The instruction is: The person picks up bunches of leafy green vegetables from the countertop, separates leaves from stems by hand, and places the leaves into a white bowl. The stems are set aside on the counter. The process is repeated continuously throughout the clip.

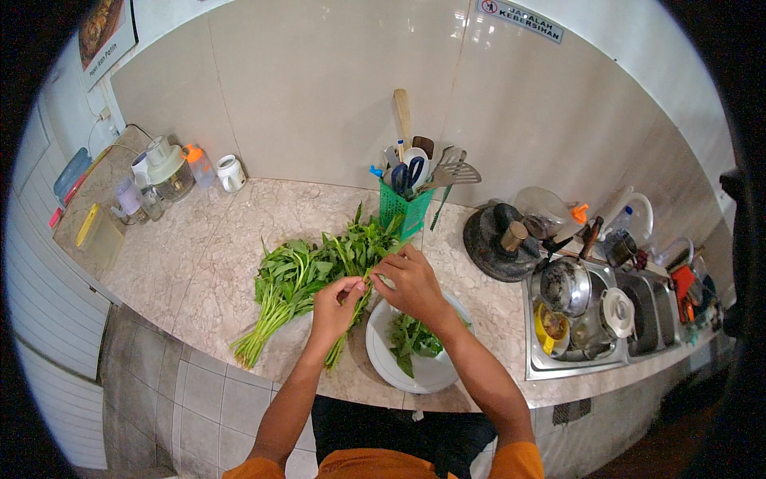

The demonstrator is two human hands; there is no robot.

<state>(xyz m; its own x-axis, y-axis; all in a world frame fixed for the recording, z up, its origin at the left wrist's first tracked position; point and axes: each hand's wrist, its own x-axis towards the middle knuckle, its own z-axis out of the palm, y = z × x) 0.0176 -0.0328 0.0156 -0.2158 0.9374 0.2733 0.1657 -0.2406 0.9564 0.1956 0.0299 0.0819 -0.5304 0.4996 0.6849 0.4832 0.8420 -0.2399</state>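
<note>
Both my hands meet over the counter, fingers pinching a green stem of water spinach. My left hand [335, 307] grips it with thumb and forefinger. Close beside it, my right hand [408, 281] is closed on the same stem, with a leaf showing past its fingers. Under my hands and to the left lies a bunch of water spinach [281, 289], its pale cut stems toward the front edge. Below my right hand stands a white bowl [381, 366], with loose leaves [409, 337] in it. My right forearm covers part of the bowl.
A green basket of cooking utensils [405, 209] stands behind the greens. Right of it sits a dark stone mortar [499, 247], then a steel sink [542, 366] with pots and dishes. At the back left are a blender [167, 169], an orange-capped bottle [199, 166] and a white mug [231, 173].
</note>
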